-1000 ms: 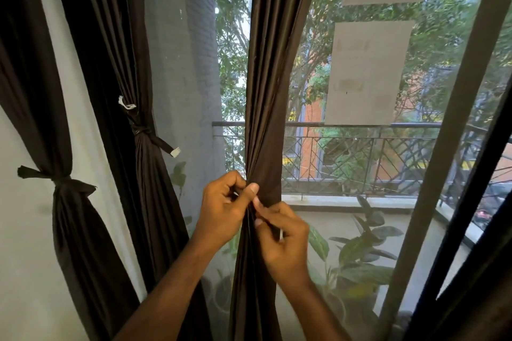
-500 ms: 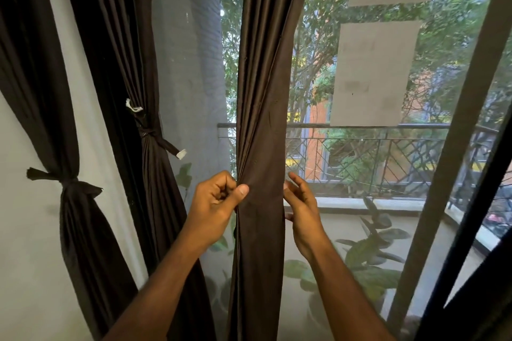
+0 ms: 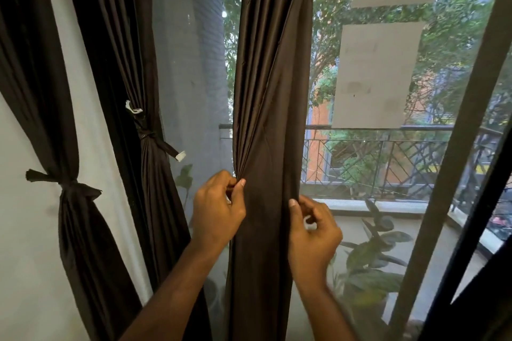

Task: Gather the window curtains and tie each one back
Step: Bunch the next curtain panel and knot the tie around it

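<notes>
Hands are working a dark brown curtain [image 3: 266, 119] hanging at the centre of the window: the left hand [image 3: 217, 212] is pinching its gathered left edge, the right hand [image 3: 313, 232] is pinching its right edge. Farther left, two curtains are hanging already tied, one [image 3: 149, 174] beside the glass, another [image 3: 69, 202] against the white wall [image 3: 22, 257].
</notes>
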`<state>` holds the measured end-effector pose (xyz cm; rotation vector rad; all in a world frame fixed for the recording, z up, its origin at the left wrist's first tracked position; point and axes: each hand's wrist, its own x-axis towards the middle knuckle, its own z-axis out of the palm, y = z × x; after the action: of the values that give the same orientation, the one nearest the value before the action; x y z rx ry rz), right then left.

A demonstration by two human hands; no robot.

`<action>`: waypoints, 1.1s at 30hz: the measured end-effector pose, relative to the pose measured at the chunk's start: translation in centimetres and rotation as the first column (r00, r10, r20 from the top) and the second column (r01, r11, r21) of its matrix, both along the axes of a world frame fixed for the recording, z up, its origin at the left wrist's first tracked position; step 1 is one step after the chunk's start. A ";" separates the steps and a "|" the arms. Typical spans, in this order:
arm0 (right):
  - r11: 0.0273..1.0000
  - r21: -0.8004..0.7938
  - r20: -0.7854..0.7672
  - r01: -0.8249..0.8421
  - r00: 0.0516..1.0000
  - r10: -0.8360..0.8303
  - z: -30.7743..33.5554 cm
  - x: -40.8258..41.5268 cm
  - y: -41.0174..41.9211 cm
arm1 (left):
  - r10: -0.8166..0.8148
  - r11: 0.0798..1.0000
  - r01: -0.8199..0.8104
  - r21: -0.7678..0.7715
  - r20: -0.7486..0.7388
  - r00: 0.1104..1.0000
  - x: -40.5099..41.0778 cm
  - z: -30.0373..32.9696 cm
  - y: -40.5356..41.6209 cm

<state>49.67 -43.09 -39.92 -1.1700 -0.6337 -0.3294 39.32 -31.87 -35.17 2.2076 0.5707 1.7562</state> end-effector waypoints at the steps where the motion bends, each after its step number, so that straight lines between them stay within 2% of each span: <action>1: 1.000 0.001 0.129 0.009 0.992 -0.009 -0.1 -1.3 -0.4 | 0.026 1.000 -0.026 0.015 -0.013 1.000 0.2 -0.2 -0.2; 3: 0.999 -0.046 0.339 0.027 0.941 -0.010 -0.5 -2.7 -0.5 | 0.057 0.998 -0.056 0.029 -0.027 0.998 0.7 -0.4 -0.5; 6: 0.996 -0.065 0.333 0.056 0.942 -0.031 -0.5 -1.8 0.3 | 0.007 1.000 -0.006 0.030 -0.026 1.000 1.1 -0.4 -0.8; 9: 0.989 -0.126 0.427 0.080 0.904 -0.019 -0.5 -1.6 1.0 | -0.075 0.996 0.075 -0.045 0.021 0.997 1.1 -0.4 -1.2; 15: 0.992 -0.120 0.440 0.026 0.898 0.030 -0.7 -2.1 1.8 | -0.300 0.918 0.316 -0.240 0.103 0.948 1.2 -0.5 -1.3; 19: 0.992 -0.125 0.432 0.007 0.901 0.048 -0.8 -2.4 2.1 | -0.372 0.847 0.397 -0.353 0.139 0.918 1.0 -0.4 -0.7; 27: 0.991 -0.129 0.383 -0.022 0.921 0.070 -0.6 -2.5 2.2 | -0.496 0.739 0.533 -0.412 0.202 0.844 0.5 -0.1 -0.5; 33: 0.981 -0.195 0.440 0.018 0.895 0.071 -0.1 -2.6 2.7 | -0.551 0.662 0.598 -0.451 0.248 0.797 0.5 -0.1 -1.0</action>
<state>47.07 -40.36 -40.05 -1.2806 -1.1039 -0.5297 39.78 -32.86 -35.31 1.6603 0.2222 1.1795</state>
